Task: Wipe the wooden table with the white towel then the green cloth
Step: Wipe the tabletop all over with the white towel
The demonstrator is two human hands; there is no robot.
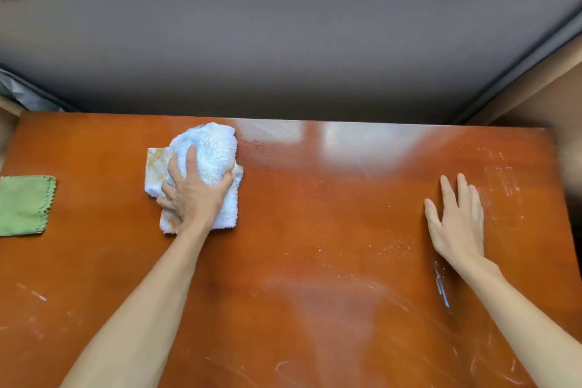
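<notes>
Seen from above: a glossy orange-brown wooden table [315,230], scuffed with pale streaks and white specks toward the right and near edges. Left hand [192,195] pressed down on a bunched white towel [208,154], fingers curled over it, gripping; towel stained orange in places, lying left of centre near the far edge. Right hand [456,220] flat on bare wood at the right, fingers extended, holding nothing. Green cloth [25,205] folded flat at the far left edge, well apart from the towel, untouched.
</notes>
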